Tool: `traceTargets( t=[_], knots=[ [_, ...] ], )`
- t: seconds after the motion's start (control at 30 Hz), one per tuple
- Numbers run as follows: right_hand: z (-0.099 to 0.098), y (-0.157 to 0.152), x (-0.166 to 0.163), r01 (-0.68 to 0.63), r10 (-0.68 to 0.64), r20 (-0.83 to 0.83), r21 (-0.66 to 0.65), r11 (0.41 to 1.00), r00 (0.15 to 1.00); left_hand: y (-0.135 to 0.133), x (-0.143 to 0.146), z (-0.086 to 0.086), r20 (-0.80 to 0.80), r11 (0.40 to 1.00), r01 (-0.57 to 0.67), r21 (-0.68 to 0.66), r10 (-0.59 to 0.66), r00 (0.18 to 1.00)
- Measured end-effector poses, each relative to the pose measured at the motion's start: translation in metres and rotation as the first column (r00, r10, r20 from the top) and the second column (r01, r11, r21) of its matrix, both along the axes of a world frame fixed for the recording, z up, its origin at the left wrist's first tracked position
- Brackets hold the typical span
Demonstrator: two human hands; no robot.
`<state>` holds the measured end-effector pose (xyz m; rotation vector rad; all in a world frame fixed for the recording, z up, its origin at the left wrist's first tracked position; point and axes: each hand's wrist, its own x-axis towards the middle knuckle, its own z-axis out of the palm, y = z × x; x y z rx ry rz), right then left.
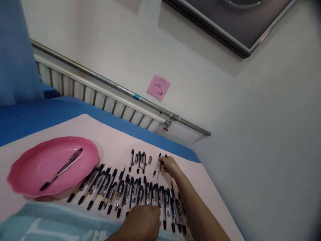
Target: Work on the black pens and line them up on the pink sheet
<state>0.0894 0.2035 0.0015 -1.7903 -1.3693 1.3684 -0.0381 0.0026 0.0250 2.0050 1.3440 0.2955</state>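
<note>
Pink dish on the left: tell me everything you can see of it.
The pink dish is a wide, shallow oval with a wavy, scalloped rim, apparently of smooth plastic. It sits open side up on the pale pink tabletop. Inside, a black-ended pen and a thin white stick lie aslant side by side. Neither the left hand nor the right hand touches it. Its underside is hidden.

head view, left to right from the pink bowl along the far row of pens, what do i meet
Pink bowl → leftmost pen of the far row → cluster of pens and caps → lone cap → right hand
</note>
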Motion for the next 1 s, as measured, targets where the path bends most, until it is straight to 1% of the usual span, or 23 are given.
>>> traceTargets(
  t=[0.07,0.17,0.33,0.53,0.67,1.0],
  knots=[
    [-0.007,0.006,-0.007,-0.028,0.031,0.098,-0.035,0.999,0.995,0.002,0.0,0.0,-0.014,1.0,0.007,-0.019,-0.007,1.0],
    [-0.014,0.011,-0.015,-0.064,0.079,0.224,-0.073,0.995,0.971,0.006,0.002,-0.006,-0.015,0.999,0.021,-0.029,-0.021,1.0],
    [-0.018,0.017,-0.025,-0.127,0.146,0.35,-0.078,0.989,0.925,0.009,0.006,-0.016,-0.005,1.0,0.017,-0.023,-0.017,1.0],
    [-0.02,0.016,-0.033,-0.185,0.191,0.423,-0.055,0.981,0.886,0.01,0.007,-0.02,-0.023,0.999,0.036,0.025,-0.035,0.999],
    [-0.021,0.015,-0.034,-0.207,0.208,0.456,-0.052,0.977,0.865,0.01,0.006,-0.022,-0.017,0.999,0.03,0.023,-0.03,0.999],
    [-0.018,0.013,-0.037,-0.226,0.229,0.496,-0.068,0.972,0.838,0.007,0.002,-0.019,0.009,1.0,0.005,0.01,-0.005,1.0]
  ],
)
